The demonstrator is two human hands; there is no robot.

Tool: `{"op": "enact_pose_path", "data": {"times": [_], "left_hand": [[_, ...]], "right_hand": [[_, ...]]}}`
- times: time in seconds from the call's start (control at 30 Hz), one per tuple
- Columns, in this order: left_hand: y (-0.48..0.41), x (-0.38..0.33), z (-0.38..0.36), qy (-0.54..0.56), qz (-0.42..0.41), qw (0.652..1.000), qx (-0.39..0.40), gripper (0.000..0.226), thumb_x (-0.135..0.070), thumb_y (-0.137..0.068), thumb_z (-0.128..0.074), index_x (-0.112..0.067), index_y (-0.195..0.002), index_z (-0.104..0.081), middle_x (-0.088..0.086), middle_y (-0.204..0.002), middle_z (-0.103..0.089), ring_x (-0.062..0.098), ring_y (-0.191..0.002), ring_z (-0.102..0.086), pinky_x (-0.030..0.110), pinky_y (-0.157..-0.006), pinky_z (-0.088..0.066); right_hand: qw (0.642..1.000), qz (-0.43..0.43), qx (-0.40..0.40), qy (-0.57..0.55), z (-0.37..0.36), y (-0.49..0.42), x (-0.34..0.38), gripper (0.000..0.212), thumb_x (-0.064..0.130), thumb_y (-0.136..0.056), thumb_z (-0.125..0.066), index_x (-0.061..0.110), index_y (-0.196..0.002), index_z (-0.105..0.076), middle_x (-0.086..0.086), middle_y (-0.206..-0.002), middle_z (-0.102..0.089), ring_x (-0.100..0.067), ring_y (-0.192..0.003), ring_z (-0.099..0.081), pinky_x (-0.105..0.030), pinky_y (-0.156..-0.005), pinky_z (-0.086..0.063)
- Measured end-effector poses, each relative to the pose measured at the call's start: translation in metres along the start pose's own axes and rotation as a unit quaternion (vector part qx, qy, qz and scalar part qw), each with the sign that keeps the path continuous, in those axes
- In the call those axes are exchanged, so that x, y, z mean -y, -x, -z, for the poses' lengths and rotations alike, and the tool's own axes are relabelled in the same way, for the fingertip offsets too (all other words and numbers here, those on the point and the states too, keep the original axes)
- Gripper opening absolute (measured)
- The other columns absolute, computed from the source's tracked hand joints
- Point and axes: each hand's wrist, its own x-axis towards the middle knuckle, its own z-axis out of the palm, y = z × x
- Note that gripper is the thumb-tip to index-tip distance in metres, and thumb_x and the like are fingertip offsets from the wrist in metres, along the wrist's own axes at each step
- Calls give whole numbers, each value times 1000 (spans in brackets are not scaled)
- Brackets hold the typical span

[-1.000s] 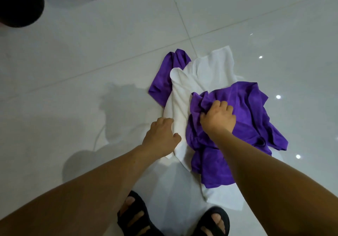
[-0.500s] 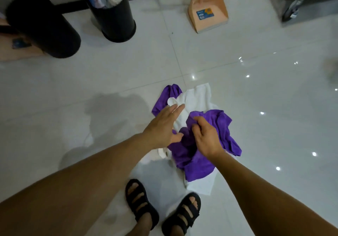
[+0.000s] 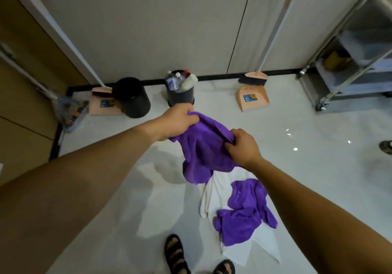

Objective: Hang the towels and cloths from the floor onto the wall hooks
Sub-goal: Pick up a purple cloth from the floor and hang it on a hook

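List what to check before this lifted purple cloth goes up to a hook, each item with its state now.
1. Grip of the left hand on the held purple cloth, at its top edge: ok.
2. Grip of the right hand on the same cloth: ok.
3. Cloth's hanging end free of the white towel: cannot tell, they overlap in view.
4. Target hook in sight: not ok, none shows.
5. Footing: not ok, the floor purple cloth and the towel lie right beside the sandalled feet.
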Motion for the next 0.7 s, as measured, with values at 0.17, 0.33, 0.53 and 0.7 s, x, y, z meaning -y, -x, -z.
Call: {"op": "enact_pose_path", "data": {"times": [0.17, 0.33, 0.53, 0.7], "left_hand": [[53, -42, 93, -22, -57, 997, -44, 39, -66, -62, -69, -32, -78, -57, -10, -69, -64, 9, -58, -61, 21, -45, -43], [110, -58, 167, -287, 31, 957, 33, 34, -43, -65, -81, -18, -83, -67, 1, -81, -71, 17, -65, -64, 26, -52, -49], [191, -80, 202, 81, 139, 984, -83, 15, -18, -79, -68, -10, -92, -66, 7, -75, -73, 21, -61, -68, 26, -54, -55], [244, -101, 212, 349, 65, 916, -186, 25, -14, -86, -59, -7, -109, -62, 18, -100, -69, 29, -84, -66, 40, -80, -56]], "right_hand": [[985, 23, 42, -167, 32, 6, 103, 16, 13, -90, -48, 23, -95, -59, -3, -93, -67, -26, -90, -63, -41, -82, -54], [980, 135, 47, -138, 78, 8, 166, 22, 48, -85, -67, 28, -93, -62, 9, -83, -68, -11, -80, -66, -21, -64, -51], [954, 216, 178, -112, 103, 30, 238, 47, 55, -57, -86, 34, -96, -70, 9, -90, -75, -10, -81, -70, -22, -70, -56], [882, 250, 209, -340, 94, 63, 318, 27, 36, -76, -81, 23, -99, -72, 3, -95, -76, -18, -91, -72, -20, -68, -56]]}}
